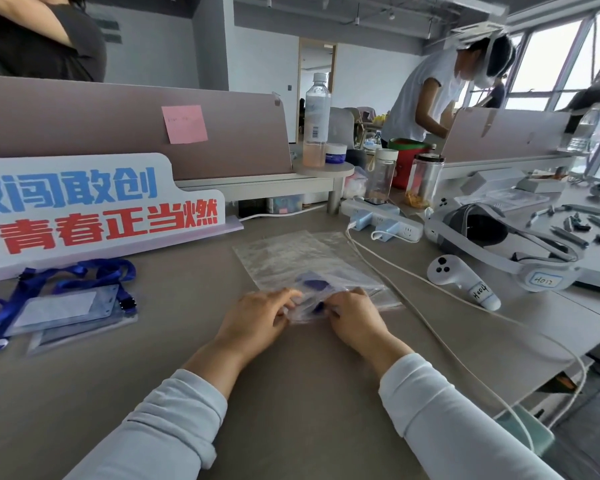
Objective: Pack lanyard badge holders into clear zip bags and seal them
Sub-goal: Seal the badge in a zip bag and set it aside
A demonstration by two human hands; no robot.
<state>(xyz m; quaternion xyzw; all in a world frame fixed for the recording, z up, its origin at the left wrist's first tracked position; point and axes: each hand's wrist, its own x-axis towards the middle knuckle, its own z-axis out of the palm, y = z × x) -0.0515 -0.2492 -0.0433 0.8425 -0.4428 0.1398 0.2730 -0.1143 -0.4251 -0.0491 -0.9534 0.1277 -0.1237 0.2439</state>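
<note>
A clear zip bag lies flat on the grey desk in front of me, with a blue lanyard showing through the plastic near its mouth. My left hand and my right hand pinch the bag's near edge from either side, fingertips close together. More clear bags seem to lie under it. At the left, a small pile of badge holders with blue lanyards rests on the desk.
A white sign with blue and red characters stands at the left rear. A white cable runs past the bag's right side. A power strip, a headset, a controller and bottles sit to the right and behind. People stand beyond the dividers.
</note>
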